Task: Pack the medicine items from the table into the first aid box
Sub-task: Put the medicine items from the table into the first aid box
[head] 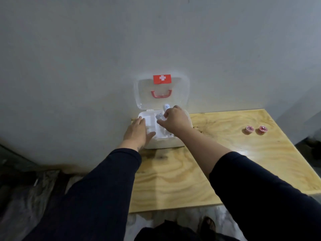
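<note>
At the far left corner of the bench [217, 164], hard against the wall, the first aid box [166, 145] stands with its clear lid [178, 94] swung up and back, and both your hands are over it. Your left hand [137, 133] lies flat on the box's left side with fingers straight, holding nothing and steadying the white divider tray [150, 121]. Your right hand [175, 120] is curled round a small white bottle [160, 117], which lies roughly on its side above the tray, its long axis running left to right, its cap end toward your left hand. A second white bottle [166, 107] stands just behind your right fingers, at the back of the box under the lid; I cannot tell which compartment it sits in. What is left outside the box is the pair of small pink cups [256, 130], well apart from both hands near the far right edge of the bench and side by side. They lie off to your right, so your right hand looks much the nearer to them, and your left can stay where it is. Once the bottle is let go, the reach will likely sweep right along the back of the bench, and the raised lid should stand clear of that path.
</note>
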`<control>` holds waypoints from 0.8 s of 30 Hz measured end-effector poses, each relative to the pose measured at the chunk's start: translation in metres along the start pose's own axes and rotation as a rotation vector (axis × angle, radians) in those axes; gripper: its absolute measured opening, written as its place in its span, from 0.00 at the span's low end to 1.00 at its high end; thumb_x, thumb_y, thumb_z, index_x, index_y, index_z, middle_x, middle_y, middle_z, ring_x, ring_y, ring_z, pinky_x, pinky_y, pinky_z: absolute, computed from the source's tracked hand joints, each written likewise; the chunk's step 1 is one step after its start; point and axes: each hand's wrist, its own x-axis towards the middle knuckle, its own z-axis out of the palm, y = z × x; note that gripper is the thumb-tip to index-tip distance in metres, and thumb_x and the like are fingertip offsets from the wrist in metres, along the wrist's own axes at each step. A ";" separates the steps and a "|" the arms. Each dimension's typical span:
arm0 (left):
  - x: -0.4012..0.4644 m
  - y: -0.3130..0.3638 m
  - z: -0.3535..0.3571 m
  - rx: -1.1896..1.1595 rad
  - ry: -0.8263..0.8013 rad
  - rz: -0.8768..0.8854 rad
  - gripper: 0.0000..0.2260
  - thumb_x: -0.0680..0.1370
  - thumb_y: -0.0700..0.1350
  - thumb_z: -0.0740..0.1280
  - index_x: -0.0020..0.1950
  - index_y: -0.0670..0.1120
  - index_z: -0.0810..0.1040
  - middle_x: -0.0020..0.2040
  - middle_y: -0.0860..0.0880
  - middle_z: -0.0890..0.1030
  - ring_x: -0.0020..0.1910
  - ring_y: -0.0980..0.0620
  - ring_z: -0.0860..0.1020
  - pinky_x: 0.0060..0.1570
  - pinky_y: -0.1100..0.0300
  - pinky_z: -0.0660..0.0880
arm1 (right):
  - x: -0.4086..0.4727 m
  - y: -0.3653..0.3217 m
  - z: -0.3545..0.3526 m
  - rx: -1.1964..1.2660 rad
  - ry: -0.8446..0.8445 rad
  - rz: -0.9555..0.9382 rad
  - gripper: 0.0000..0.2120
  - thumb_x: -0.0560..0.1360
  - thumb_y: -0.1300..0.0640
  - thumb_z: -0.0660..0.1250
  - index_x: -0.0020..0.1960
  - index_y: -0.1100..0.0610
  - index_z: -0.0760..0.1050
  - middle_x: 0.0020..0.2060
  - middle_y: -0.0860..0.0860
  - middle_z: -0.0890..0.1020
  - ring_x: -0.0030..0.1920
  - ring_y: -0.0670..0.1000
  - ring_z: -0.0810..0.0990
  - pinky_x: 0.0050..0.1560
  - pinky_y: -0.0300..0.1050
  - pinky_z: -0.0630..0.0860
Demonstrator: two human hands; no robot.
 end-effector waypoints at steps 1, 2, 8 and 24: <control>-0.002 -0.009 0.003 -0.019 -0.027 -0.017 0.35 0.79 0.58 0.63 0.78 0.41 0.56 0.79 0.45 0.55 0.77 0.45 0.56 0.75 0.51 0.58 | 0.001 -0.007 0.009 -0.003 -0.020 0.010 0.19 0.75 0.46 0.64 0.51 0.62 0.80 0.51 0.57 0.77 0.53 0.56 0.78 0.55 0.47 0.74; -0.004 -0.016 0.006 -0.042 -0.045 -0.025 0.36 0.77 0.59 0.65 0.78 0.42 0.56 0.79 0.46 0.55 0.77 0.46 0.57 0.74 0.51 0.59 | 0.004 -0.012 0.018 -0.008 -0.037 0.016 0.19 0.75 0.46 0.64 0.48 0.62 0.79 0.48 0.56 0.77 0.53 0.56 0.77 0.54 0.46 0.73; -0.008 -0.029 0.009 -0.101 -0.052 -0.019 0.34 0.78 0.59 0.64 0.78 0.46 0.57 0.80 0.50 0.53 0.77 0.46 0.59 0.73 0.51 0.61 | 0.010 -0.025 0.051 -0.044 -0.066 0.079 0.21 0.72 0.40 0.66 0.39 0.60 0.74 0.47 0.58 0.80 0.54 0.56 0.77 0.49 0.46 0.72; -0.020 -0.022 -0.004 0.009 -0.069 -0.006 0.30 0.81 0.57 0.59 0.78 0.45 0.56 0.80 0.50 0.51 0.78 0.45 0.54 0.75 0.53 0.53 | 0.023 -0.025 0.049 -0.146 -0.117 0.119 0.17 0.77 0.65 0.60 0.65 0.61 0.74 0.65 0.57 0.72 0.63 0.55 0.74 0.64 0.45 0.70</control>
